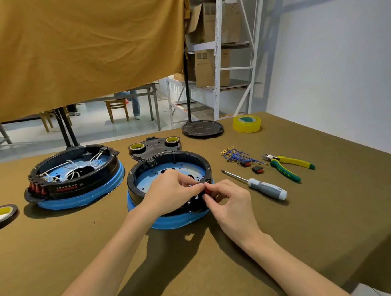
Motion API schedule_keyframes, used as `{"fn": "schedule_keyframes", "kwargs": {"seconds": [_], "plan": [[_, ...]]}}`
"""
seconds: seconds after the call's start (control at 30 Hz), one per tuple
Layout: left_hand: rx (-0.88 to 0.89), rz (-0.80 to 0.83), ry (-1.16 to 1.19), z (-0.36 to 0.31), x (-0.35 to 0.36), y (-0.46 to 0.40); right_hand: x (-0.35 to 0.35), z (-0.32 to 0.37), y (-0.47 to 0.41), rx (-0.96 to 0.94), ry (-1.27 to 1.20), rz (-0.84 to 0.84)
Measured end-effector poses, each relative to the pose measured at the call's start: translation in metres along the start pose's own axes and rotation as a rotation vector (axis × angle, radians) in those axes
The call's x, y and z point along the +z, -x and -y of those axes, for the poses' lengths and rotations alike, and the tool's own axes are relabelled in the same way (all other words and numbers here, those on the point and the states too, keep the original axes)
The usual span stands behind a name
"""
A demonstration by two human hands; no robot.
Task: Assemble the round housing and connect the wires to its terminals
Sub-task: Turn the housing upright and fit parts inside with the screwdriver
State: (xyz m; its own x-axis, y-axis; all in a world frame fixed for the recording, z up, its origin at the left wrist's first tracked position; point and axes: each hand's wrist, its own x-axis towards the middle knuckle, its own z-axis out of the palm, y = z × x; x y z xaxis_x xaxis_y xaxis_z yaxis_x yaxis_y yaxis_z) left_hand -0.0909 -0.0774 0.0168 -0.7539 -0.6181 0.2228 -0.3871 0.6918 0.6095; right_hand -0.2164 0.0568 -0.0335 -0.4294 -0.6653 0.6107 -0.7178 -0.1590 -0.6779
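The round housing [168, 172] is sitting mid-table on the olive cloth [311, 232], its near rim hiding under both hands. The left hand [169, 191] and the right hand [228, 203] are pinching a small red switch [207, 190] at that rim; most of it is covered by fingertips. Inside, a blue plate is showing. A wired second housing [76, 177] is lying to the left, loose blue wires [236, 155], a screwdriver [259, 185] and pliers [288, 165] to the right.
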Motion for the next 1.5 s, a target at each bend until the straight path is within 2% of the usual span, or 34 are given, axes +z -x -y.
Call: {"fn": "schedule_keyframes", "kwargs": {"seconds": [0.37,0.5,1.0,1.13,1.2,1.23,1.3,1.33,1.37,1.43,1.5], "plan": [[-0.049,-0.072,-0.042,-0.003,0.003,0.0,0.005,0.003,-0.001,0.09,-0.012,-0.049],[-0.067,-0.089,-0.055,-0.003,0.005,-0.001,0.004,0.0,-0.001,0.09,0.109,-0.027],[-0.073,-0.166,-0.149,-0.004,0.013,-0.006,0.006,-0.005,0.001,0.081,0.067,0.003],[-0.07,-0.153,-0.14,-0.002,0.012,-0.006,0.005,-0.004,-0.001,0.103,-0.014,0.009],[-0.077,-0.147,-0.13,-0.001,0.012,-0.006,0.003,-0.003,-0.004,0.093,-0.046,-0.031],[-0.087,-0.152,-0.13,-0.001,0.013,-0.006,0.0,-0.005,-0.007,0.085,-0.032,-0.102],[-0.106,-0.163,-0.139,0.0,0.014,-0.007,-0.013,-0.016,-0.021,0.124,0.153,-0.26],[-0.113,-0.156,-0.149,0.0,0.015,-0.008,-0.023,-0.023,-0.029,0.187,0.314,-0.266],[-0.12,-0.136,-0.16,0.0,0.015,-0.009,-0.032,-0.03,-0.037,0.275,0.482,-0.198],[-0.15,-0.077,-0.169,0.0,0.016,-0.013,-0.045,-0.041,-0.048,0.433,0.74,0.057],[-0.183,-0.027,-0.162,0.0,0.016,-0.016,-0.047,-0.05,-0.049,0.43,0.916,0.251]]}}
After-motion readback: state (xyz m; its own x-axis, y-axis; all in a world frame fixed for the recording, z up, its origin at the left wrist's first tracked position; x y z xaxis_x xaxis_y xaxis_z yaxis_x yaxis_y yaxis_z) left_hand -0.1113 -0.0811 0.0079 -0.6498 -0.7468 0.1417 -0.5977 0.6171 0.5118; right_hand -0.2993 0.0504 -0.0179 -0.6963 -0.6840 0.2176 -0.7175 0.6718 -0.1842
